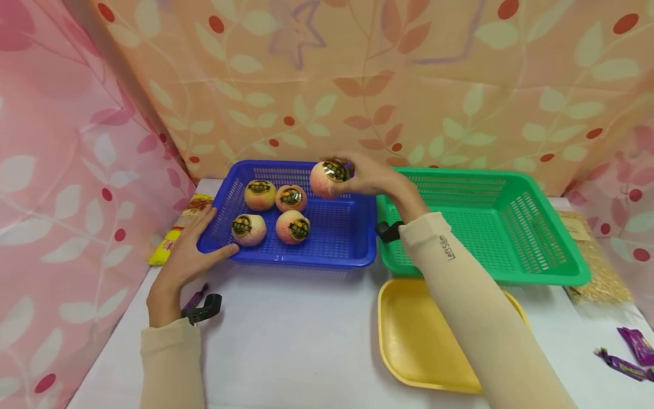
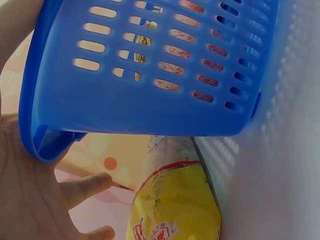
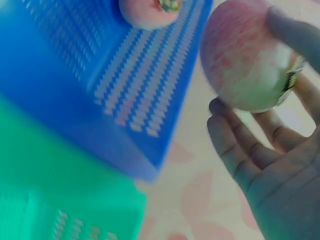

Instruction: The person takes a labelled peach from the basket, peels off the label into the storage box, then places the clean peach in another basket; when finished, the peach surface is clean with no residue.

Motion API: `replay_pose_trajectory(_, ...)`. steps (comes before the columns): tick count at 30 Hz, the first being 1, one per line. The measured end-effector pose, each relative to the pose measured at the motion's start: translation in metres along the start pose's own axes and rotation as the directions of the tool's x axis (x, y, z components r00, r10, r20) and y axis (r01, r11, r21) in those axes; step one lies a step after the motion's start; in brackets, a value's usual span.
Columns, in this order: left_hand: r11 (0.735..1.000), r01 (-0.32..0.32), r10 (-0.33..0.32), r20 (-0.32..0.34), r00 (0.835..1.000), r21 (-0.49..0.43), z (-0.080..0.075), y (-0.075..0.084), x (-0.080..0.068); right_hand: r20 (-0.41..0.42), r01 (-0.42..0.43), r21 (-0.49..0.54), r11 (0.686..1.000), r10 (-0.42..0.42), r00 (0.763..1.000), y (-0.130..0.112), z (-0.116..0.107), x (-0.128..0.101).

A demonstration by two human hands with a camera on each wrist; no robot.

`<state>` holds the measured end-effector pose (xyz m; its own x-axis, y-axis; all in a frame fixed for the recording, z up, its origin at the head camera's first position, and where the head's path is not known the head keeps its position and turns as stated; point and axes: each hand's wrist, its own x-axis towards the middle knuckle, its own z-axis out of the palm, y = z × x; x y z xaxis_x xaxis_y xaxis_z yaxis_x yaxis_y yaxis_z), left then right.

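A blue basket (image 1: 337, 233) holds several pink-yellow apples with dark round stickers, such as one apple (image 1: 292, 226) near its front. My right hand (image 1: 365, 176) holds another stickered apple (image 1: 328, 179) above the basket's back right part; in the right wrist view the apple (image 3: 245, 62) sits between thumb and fingers. My left hand (image 1: 194, 250) rests flat against the basket's front left corner, fingers straight. The left wrist view has the basket wall (image 2: 150, 75) right above the left hand (image 2: 45, 200).
A green basket (image 1: 490, 227) stands right of the blue one, with nothing in it. A yellow tray (image 1: 414, 335) lies in front under my right forearm. A yellow packet (image 1: 176, 236) lies left of the blue basket, purple wrappers (image 1: 631, 355) at far right, a grain bag (image 1: 595, 267) beyond.
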<state>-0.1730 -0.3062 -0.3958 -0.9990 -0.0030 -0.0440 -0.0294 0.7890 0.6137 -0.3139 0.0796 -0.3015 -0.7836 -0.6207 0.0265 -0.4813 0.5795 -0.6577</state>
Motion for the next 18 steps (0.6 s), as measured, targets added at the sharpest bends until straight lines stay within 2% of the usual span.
replay_pose_trajectory(3,1.0,-0.009,0.009,0.008,1.0,-0.011,-0.001,0.0,-0.001,-0.042,0.0,-0.009,1.0,0.0,0.999,-0.002,-0.012,-0.016)
replay_pose_trajectory(9,0.999,-0.022,0.022,0.012,1.0,-0.031,-0.003,-0.005,0.002,-0.114,0.043,0.068,0.997,-0.035,0.993,0.009,-0.028,-0.044)
replay_pose_trajectory(18,0.999,-0.01,0.011,0.016,1.0,-0.036,-0.007,-0.013,0.0,-0.196,0.023,0.049,0.999,-0.013,0.981,0.036,-0.034,-0.082)
